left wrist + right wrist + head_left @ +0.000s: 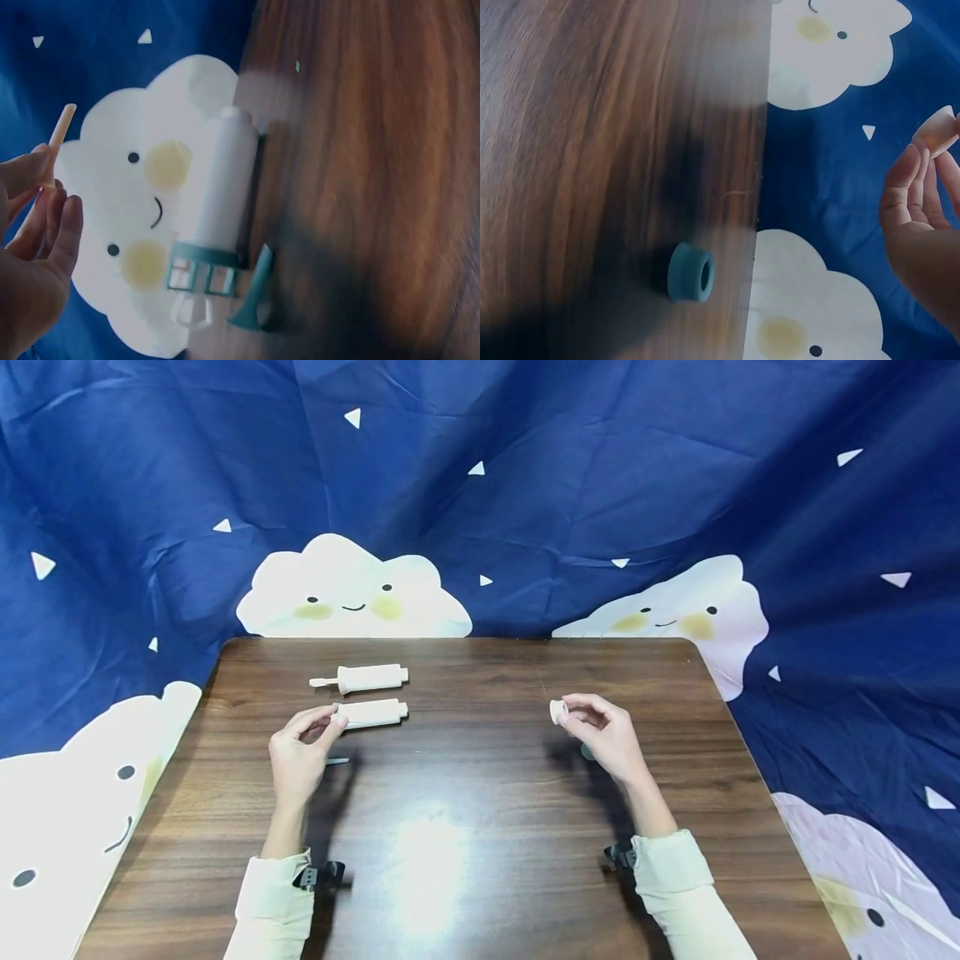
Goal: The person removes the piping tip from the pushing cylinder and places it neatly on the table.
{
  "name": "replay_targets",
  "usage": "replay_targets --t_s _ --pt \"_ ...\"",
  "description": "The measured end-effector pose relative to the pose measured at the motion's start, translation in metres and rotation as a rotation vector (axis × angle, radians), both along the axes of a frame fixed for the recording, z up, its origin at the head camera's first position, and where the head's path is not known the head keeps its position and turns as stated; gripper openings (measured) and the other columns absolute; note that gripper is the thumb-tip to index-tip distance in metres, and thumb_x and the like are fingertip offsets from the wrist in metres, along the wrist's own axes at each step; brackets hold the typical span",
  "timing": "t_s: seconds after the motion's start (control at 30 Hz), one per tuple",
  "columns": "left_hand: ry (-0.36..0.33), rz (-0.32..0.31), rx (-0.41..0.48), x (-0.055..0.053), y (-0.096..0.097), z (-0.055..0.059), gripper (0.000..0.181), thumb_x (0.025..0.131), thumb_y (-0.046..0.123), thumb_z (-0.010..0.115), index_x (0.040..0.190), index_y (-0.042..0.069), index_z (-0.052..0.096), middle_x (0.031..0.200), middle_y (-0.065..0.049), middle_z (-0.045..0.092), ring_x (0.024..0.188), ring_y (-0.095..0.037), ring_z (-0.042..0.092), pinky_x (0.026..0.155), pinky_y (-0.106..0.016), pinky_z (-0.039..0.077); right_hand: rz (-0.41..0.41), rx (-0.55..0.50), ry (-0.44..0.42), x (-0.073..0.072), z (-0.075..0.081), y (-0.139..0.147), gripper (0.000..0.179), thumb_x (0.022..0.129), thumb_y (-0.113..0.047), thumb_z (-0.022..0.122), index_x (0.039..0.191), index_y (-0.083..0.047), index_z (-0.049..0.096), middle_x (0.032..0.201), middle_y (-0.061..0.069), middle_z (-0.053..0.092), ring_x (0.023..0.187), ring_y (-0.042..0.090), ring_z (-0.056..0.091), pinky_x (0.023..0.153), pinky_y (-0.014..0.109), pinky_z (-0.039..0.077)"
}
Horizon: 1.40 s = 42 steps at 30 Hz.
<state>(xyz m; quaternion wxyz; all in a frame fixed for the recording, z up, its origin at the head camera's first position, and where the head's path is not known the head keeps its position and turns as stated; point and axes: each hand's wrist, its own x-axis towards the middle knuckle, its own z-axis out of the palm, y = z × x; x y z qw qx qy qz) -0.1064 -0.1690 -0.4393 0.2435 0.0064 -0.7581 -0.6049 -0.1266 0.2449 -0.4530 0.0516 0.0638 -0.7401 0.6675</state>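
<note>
My left hand [298,758] pinches a slim pale stick [63,126] between thumb and fingertips, above the table's left side. Just beyond it lies a white cylinder [377,712] with a narrow tip, its near end covered by the fingers in the head view. A teal flared piece [256,291] lies near that hand. On the other side, my right hand [609,737] pinches a small pale ring-like piece [557,712] off the table. Below this hand a teal ring [690,274] rests on the wood, mostly hidden in the head view.
A second white cylinder [372,677] with a handle lies farther back on the brown table [480,777]. Behind the table hangs a blue cloth [525,502] with clouds. Each wrist bears a dark camera mount [318,877].
</note>
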Motion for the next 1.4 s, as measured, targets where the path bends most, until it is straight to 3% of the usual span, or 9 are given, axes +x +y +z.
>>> replay_targets --t_s 0.1,0.33,0.53,0.73,0.87,1.13,1.3,1.4 --pt "-0.026 0.040 -0.054 0.001 -0.004 -0.004 0.019 0.083 -0.011 0.077 0.101 -0.017 0.072 0.094 -0.030 0.069 0.079 -0.007 0.065 0.076 -0.015 0.054 -0.019 0.018 -0.013 -0.002 -0.003 0.005 0.031 0.090 0.004 0.073 0.118 0.014 0.065 0.094 0.004 0.072 0.079 0.005 0.066 0.068 0.018 0.054" --pt "-0.121 0.101 -0.173 -0.014 -0.031 -0.054 0.018 0.083 0.000 0.082 0.099 -0.006 0.076 0.093 -0.019 0.073 0.074 0.009 0.061 0.070 -0.007 0.050 -0.047 0.043 -0.067 -0.004 -0.010 0.009 0.031 0.091 0.003 0.073 0.119 0.013 0.065 0.093 0.009 0.072 0.075 0.004 0.065 0.066 0.019 0.054" --pt "-0.150 0.124 -0.256 -0.018 -0.044 -0.063 0.016 0.084 0.003 0.082 0.099 -0.003 0.077 0.094 -0.018 0.074 0.076 0.014 0.059 0.071 -0.006 0.049 -0.063 0.095 -0.085 -0.009 -0.019 0.017 0.032 0.091 0.003 0.073 0.119 0.014 0.064 0.099 0.024 0.069 0.078 0.003 0.064 0.067 0.017 0.054" --pt "-0.185 0.096 -0.254 -0.018 -0.052 -0.070 0.019 0.085 0.004 0.082 0.101 -0.004 0.077 0.099 -0.020 0.075 0.076 0.015 0.059 0.070 -0.005 0.047 -0.093 0.145 -0.115 -0.009 -0.025 0.024 0.035 0.091 -0.006 0.077 0.121 0.008 0.067 0.102 0.020 0.068 0.080 0.003 0.064 0.069 0.016 0.053" --pt "-0.252 0.097 -0.260 -0.019 -0.054 -0.073 0.019 0.086 0.007 0.082 0.102 -0.003 0.077 0.094 -0.018 0.075 0.072 0.014 0.059 0.070 -0.006 0.046 -0.087 0.164 -0.118 -0.011 -0.027 0.026 0.035 0.091 -0.006 0.076 0.122 0.009 0.066 0.105 0.024 0.067 0.081 0.004 0.064 0.070 0.015 0.053" --pt "-0.376 0.119 -0.313 -0.022 -0.054 -0.079 0.021 0.087 0.016 0.083 0.104 0.004 0.078 0.091 -0.013 0.076 0.073 0.010 0.058 0.076 -0.018 0.043 -0.094 0.281 -0.116 -0.007 -0.008 0.020 0.032 0.092 0.002 0.071 0.119 0.016 0.063 0.109 0.035 0.065 0.082 0.012 0.065 0.072 0.013 0.050" --pt "-0.416 0.120 -0.323 -0.024 -0.055 -0.087 0.021 0.087 0.018 0.083 0.104 0.006 0.079 0.092 -0.012 0.076 0.073 0.004 0.061 0.067 -0.014 0.043 -0.115 0.296 -0.148 -0.018 -0.031 0.029 0.034 0.091 -0.002 0.074 0.118 0.015 0.064 0.109 0.033 0.067 0.081 0.007 0.064 0.071 0.012 0.048" --pt "-0.428 0.114 -0.328 -0.026 -0.055 -0.091 0.021 0.087 0.019 0.083 0.104 0.006 0.078 0.091 -0.012 0.076 0.076 -0.004 0.064 0.068 -0.017 0.044 -0.131 0.289 -0.177 -0.027 -0.049 0.037 0.036 0.090 -0.006 0.077 0.119 0.012 0.065 0.109 0.029 0.069 0.080 0.003 0.063 0.072 0.011 0.048"
